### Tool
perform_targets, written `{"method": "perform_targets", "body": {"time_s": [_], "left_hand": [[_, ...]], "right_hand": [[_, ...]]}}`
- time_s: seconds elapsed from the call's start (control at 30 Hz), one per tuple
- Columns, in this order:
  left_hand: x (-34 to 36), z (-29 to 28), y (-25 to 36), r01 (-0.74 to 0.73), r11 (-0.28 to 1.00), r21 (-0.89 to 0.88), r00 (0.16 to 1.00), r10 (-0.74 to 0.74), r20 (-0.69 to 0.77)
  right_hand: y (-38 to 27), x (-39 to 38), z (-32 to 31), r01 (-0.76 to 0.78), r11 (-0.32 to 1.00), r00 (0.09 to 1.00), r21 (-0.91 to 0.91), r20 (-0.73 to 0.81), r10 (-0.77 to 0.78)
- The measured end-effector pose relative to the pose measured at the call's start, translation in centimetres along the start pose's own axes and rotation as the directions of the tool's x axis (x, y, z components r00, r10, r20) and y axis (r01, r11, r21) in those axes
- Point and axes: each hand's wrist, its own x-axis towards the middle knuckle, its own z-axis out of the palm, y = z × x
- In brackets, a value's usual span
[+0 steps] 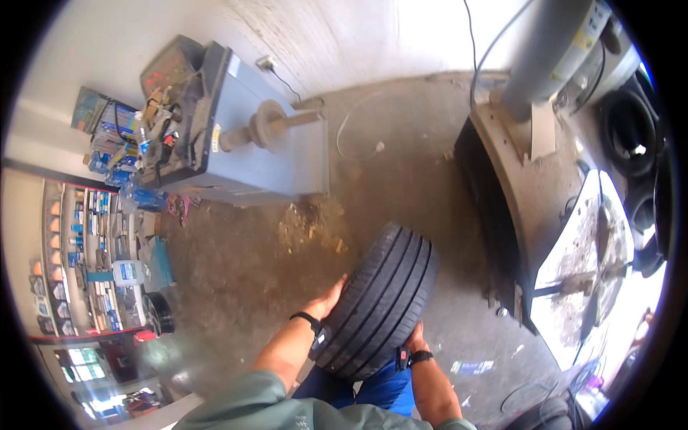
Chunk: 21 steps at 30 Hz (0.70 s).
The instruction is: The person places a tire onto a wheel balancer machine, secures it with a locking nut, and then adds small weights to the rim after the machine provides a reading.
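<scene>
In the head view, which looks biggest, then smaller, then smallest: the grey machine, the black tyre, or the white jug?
1. Grey machine, though it stands farther off.
2. Black tyre, held between both hands.
3. White jug, clearly smallest.

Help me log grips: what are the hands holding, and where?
A black tyre, upright on its tread: left hand on one sidewall, right hand on the other.

There is one tyre (380,301) between two hands, the left hand (328,298) and the right hand (414,337), and each wrist carries one dark band. I count one grey wheel balancing machine (244,136), one tyre changer turntable (584,265) and one white canister (129,272) on the floor.
</scene>
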Motion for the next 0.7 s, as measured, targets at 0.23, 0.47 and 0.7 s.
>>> {"method": "perform_targets", "body": {"time_s": [0.23,0.47,0.7], "left_hand": [[0.9,1.6,-6.3,-0.162,0.987,-0.002,0.987,0.162,-0.007],[-10.9,4.2,-4.6,-0.309,0.95,-0.049,0.946,0.313,0.083],[-19.3,6.5,-0.3,-0.521,0.844,-0.128,0.845,0.531,0.065]], "right_hand": [[0.0,-4.0,-2.7,0.172,0.911,0.984,-0.375,0.023,-0.177],[-1.5,-10.6,2.9,0.143,0.988,0.988,0.065,0.049,-0.146],[-9.0,-17.5,12.3,0.209,0.978,0.962,-0.02,0.185,-0.202]]}}
